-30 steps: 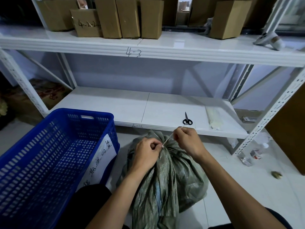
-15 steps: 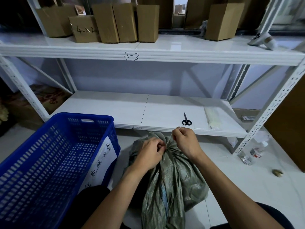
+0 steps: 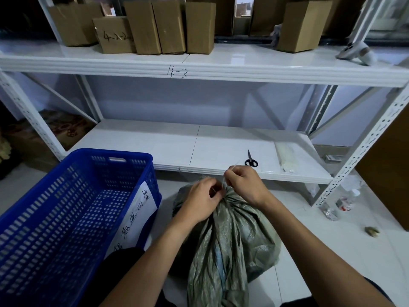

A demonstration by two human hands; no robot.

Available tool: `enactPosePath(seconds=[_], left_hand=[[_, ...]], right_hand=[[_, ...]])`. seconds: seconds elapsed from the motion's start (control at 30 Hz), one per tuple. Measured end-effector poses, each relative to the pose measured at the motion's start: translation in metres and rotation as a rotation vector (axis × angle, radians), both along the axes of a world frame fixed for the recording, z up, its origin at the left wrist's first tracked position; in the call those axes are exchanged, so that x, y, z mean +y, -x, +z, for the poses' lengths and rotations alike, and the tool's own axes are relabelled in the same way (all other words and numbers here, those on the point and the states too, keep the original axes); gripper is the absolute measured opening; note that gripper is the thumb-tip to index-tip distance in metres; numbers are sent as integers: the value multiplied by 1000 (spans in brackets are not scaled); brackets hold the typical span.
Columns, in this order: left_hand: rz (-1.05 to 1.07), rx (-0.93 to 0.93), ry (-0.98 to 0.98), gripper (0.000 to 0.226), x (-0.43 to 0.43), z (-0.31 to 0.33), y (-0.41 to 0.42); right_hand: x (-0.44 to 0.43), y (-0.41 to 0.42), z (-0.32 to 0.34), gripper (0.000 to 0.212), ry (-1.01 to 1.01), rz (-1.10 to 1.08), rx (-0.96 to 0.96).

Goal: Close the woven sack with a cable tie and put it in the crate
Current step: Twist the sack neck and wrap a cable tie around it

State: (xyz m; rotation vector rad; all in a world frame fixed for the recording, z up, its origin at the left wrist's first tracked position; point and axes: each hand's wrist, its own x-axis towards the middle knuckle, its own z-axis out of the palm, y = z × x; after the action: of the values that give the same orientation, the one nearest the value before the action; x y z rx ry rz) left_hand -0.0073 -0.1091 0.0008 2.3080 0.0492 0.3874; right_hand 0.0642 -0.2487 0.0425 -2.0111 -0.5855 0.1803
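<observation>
I had the woven sack (image 3: 230, 240) standing on the floor right in front of me, its gathered neck up between my two hands and its long axis running from that neck down toward my knees. My left hand (image 3: 202, 199) was curled around the bunched neck, fingers pinched in at the tie's head as far as I could tell. My right hand (image 3: 242, 185) was pinched on the free tail of the cable tie (image 3: 230, 171), which ran up and away from the neck at a slant toward the scissors (image 3: 251, 160) on the lower shelf (image 3: 155, 147). I judged the loop was cinched or close to it, though my fingers hid the lock itself. The crate (image 3: 73, 209) sat open just to the left of the sack, nearly touching it, so my left hand was the nearer one for the lift. I reckoned the sack would have to go up by its neck and swing sideways to the left over the crate's near wall, and the tail might want trimming first
</observation>
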Motion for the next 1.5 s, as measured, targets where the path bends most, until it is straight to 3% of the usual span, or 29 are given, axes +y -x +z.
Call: enactPosePath(seconds=[0.17, 0.27, 0.4, 0.47, 0.57, 0.63, 0.77, 1.0, 1.07, 1.3, 1.37, 1.5], left_hand=[[-17, 103, 46, 13, 13, 15, -17], [-19, 115, 62, 17, 20, 24, -25], [-31, 161, 351, 17, 26, 31, -34], [-20, 174, 444, 17, 29, 33, -38], [-21, 184, 479, 19, 29, 35, -40], [-12, 171, 436, 19, 28, 35, -40], [68, 168, 168, 22, 34, 27, -42], [157, 146, -260, 22, 38, 18, -33], [165, 147, -291, 20, 39, 14, -30], [228, 149, -303, 23, 33, 4, -31], [237, 171, -227, 27, 34, 4, -34], [132, 189, 349, 20, 48, 13, -38]], right_hand=[[-2, 4, -3, 32, 20, -74, 98], [-8, 21, -4, 58, 257, -122, 112], [-9, 41, -22, 82, 462, -79, 214], [-4, 46, -32, 78, 450, -77, 269], [1, 49, -34, 42, 232, -95, 423], [-1, 50, -28, 23, 146, -100, 454], [-8, 48, -20, 23, 107, -92, 468], [-12, 40, 11, 25, 389, -14, 208], [-11, 42, 20, 19, 457, 16, 118], [-7, 49, 30, 19, 490, 56, 79], [-10, 50, 29, 22, 431, 48, 103], [-17, 46, 20, 23, 267, -2, 315]])
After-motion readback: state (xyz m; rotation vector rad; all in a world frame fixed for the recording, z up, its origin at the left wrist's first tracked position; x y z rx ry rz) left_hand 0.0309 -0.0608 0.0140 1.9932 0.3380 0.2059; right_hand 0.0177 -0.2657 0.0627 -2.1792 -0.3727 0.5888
